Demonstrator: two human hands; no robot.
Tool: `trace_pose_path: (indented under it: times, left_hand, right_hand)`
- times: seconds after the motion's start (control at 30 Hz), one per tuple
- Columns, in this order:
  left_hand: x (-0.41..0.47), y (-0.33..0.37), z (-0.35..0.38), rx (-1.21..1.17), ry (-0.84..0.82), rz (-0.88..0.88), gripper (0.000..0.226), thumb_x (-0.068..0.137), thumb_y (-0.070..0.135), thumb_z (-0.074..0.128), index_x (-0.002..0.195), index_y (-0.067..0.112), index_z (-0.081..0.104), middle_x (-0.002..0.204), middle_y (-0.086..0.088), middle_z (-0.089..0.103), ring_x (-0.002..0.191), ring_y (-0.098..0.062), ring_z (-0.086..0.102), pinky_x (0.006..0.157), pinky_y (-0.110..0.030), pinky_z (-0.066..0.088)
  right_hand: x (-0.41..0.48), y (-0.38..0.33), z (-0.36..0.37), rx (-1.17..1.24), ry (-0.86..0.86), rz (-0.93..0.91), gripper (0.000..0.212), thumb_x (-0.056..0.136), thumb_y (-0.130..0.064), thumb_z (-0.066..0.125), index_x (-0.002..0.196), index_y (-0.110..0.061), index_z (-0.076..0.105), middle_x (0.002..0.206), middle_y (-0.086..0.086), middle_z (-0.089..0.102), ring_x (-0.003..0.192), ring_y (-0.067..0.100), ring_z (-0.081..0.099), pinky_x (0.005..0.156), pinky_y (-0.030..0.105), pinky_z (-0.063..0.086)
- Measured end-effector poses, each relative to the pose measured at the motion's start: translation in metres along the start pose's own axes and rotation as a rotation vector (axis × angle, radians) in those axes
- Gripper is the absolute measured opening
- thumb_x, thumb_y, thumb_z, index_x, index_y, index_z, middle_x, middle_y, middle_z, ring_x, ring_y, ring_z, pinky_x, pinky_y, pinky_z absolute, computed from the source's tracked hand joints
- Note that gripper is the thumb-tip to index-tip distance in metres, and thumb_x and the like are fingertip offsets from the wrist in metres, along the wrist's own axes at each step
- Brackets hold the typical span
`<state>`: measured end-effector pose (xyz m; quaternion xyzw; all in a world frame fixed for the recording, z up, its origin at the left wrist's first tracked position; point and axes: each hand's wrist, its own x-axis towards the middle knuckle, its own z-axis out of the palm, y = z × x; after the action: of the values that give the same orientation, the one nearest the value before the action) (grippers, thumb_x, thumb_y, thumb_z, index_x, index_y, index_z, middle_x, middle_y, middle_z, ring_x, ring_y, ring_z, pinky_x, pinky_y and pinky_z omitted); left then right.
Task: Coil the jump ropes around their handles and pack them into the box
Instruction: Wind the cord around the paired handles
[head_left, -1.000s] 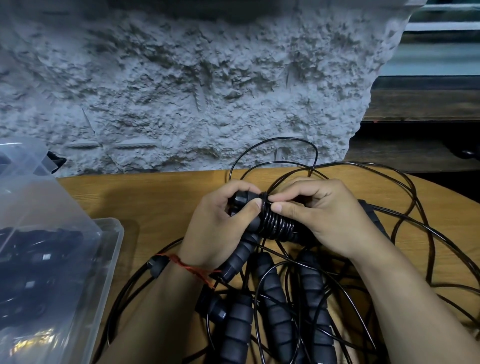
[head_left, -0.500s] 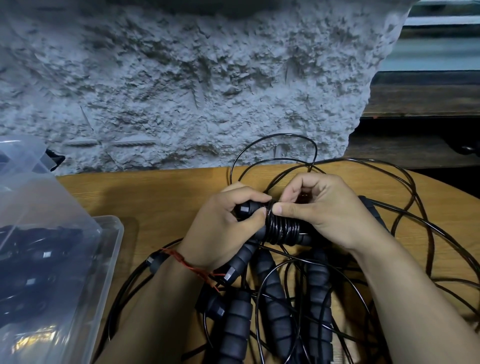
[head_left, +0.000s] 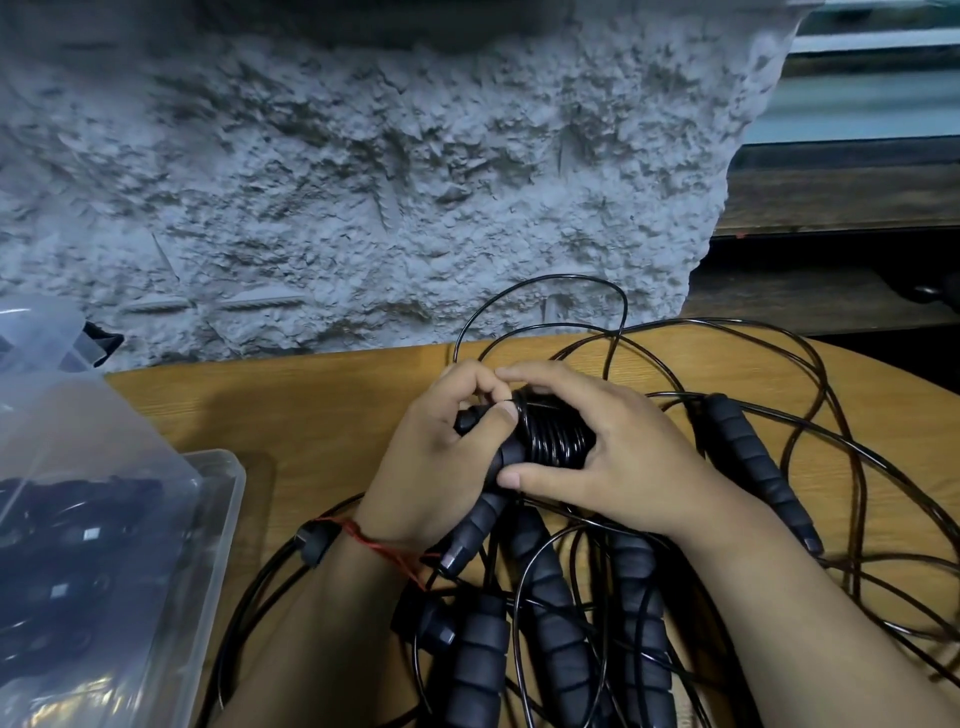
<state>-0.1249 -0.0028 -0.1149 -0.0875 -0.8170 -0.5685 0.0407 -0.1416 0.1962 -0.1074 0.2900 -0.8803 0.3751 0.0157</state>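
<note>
My left hand (head_left: 434, 460) grips a pair of black foam jump-rope handles (head_left: 475, 519) held together above the wooden table (head_left: 291, 410). A thick coil of black cord (head_left: 553, 436) is wound around their upper part. My right hand (head_left: 613, 457) wraps over that coil, thumb below and fingers on top, pinching the cord by my left fingertips. Loose black cord (head_left: 810, 374) loops over the table to the right and behind. The clear plastic box (head_left: 218, 519) stands at the left with coiled black ropes inside.
Several more foam handles (head_left: 550, 634) lie on the table under my wrists, and another handle (head_left: 753, 467) lies to the right among tangled cord. A rough grey wall (head_left: 363, 182) rises right behind the table. The table's edge curves away at the right.
My right hand has turned over the top of the coil, bringing the cord round once more, and its thumb now lies beneath. My left hand keeps its grip.
</note>
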Motion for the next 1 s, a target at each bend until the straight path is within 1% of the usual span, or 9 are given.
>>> trace_pose_path:
  times: [0.1, 0.17, 0.23, 0.37, 0.47, 0.6, 0.7, 0.83, 1.0]
  left_hand:
    - [-0.001, -0.003, -0.010, -0.300, -0.142, -0.064, 0.013, 0.093, 0.016, 0.065, 0.086, 0.013, 0.055, 0.074, -0.006, 0.050, 0.068, -0.022, 0.044, 0.065, -0.033, 0.035]
    - [-0.001, 0.000, -0.014, -0.591, -0.227, -0.119, 0.011, 0.088, 0.012, 0.061, 0.083, 0.009, 0.052, 0.071, -0.010, 0.047, 0.063, -0.021, 0.044, 0.059, -0.029, 0.036]
    - [-0.001, 0.001, -0.015, -0.686, -0.235, -0.137, 0.015, 0.086, 0.013, 0.059, 0.077, 0.010, 0.048, 0.071, -0.012, 0.043, 0.062, -0.021, 0.042, 0.058, -0.029, 0.034]
    - [-0.003, 0.005, -0.014, -0.600, -0.117, -0.077, 0.043, 0.092, 0.038, 0.054, 0.069, 0.007, 0.033, 0.076, -0.019, 0.019, 0.071, -0.038, 0.019, 0.068, -0.049, 0.016]
    - [-0.002, 0.011, -0.015, -0.404, -0.011, -0.064, 0.057, 0.102, 0.042, 0.045, 0.061, 0.004, 0.032, 0.066, -0.019, 0.020, 0.062, -0.032, 0.022, 0.065, -0.043, 0.021]
    - [-0.003, 0.019, -0.015, -0.284, 0.154, -0.032, 0.067, 0.114, 0.030, 0.040, 0.055, 0.001, 0.028, 0.059, -0.016, 0.018, 0.055, -0.023, 0.020, 0.055, -0.026, 0.025]
    - [-0.002, 0.018, -0.016, -0.246, 0.266, -0.011, 0.065, 0.114, 0.025, 0.040, 0.053, 0.006, 0.027, 0.057, -0.013, 0.018, 0.053, -0.021, 0.019, 0.054, -0.026, 0.022]
    - [-0.003, 0.012, -0.011, -0.234, 0.362, 0.042, 0.067, 0.115, 0.020, 0.042, 0.051, 0.008, 0.025, 0.049, 0.003, 0.022, 0.048, -0.012, 0.020, 0.056, -0.014, 0.030]
    - [-0.006, 0.013, -0.003, -0.272, 0.515, 0.096, 0.068, 0.109, 0.024, 0.043, 0.048, 0.001, 0.025, 0.047, -0.007, 0.021, 0.046, -0.011, 0.020, 0.056, -0.013, 0.031]
  right_hand:
    - [-0.002, -0.001, -0.002, 0.206, -0.025, -0.003, 0.071, 0.076, -0.046, 0.093, 0.137, -0.041, 0.057, 0.119, -0.017, 0.071, 0.116, 0.012, 0.069, 0.097, 0.044, 0.055]
    - [-0.002, -0.003, -0.004, 0.283, -0.042, -0.007, 0.071, 0.076, -0.038, 0.096, 0.136, -0.034, 0.058, 0.114, -0.011, 0.073, 0.111, 0.021, 0.071, 0.096, 0.048, 0.055]
    - [-0.003, -0.004, -0.004, 0.322, -0.069, -0.004, 0.069, 0.076, -0.034, 0.096, 0.134, -0.030, 0.059, 0.113, -0.007, 0.073, 0.108, 0.025, 0.071, 0.095, 0.051, 0.055]
    - [-0.004, -0.006, 0.000, 0.373, -0.155, -0.001, 0.061, 0.080, -0.030, 0.093, 0.132, -0.027, 0.060, 0.116, -0.003, 0.073, 0.108, 0.027, 0.071, 0.094, 0.055, 0.055]
    - [-0.003, -0.006, 0.002, 0.354, -0.184, 0.000, 0.056, 0.085, -0.034, 0.090, 0.132, -0.030, 0.061, 0.116, -0.003, 0.072, 0.106, 0.027, 0.070, 0.092, 0.056, 0.054]
    - [-0.002, -0.007, 0.003, 0.206, -0.190, -0.036, 0.053, 0.092, -0.052, 0.078, 0.139, -0.043, 0.057, 0.132, -0.018, 0.066, 0.124, 0.014, 0.065, 0.101, 0.049, 0.052]
    - [0.001, -0.010, 0.002, 0.105, -0.233, -0.066, 0.053, 0.096, -0.063, 0.066, 0.145, -0.052, 0.049, 0.138, -0.027, 0.058, 0.132, 0.007, 0.058, 0.106, 0.045, 0.049]
    - [0.003, -0.010, 0.004, 0.049, -0.226, -0.069, 0.046, 0.093, -0.068, 0.065, 0.134, -0.051, 0.052, 0.125, -0.025, 0.061, 0.117, 0.008, 0.063, 0.095, 0.044, 0.052]
    - [0.000, -0.006, 0.009, 0.110, -0.116, -0.049, 0.040, 0.089, -0.064, 0.072, 0.117, -0.041, 0.057, 0.101, -0.024, 0.064, 0.088, 0.013, 0.067, 0.076, 0.041, 0.054]
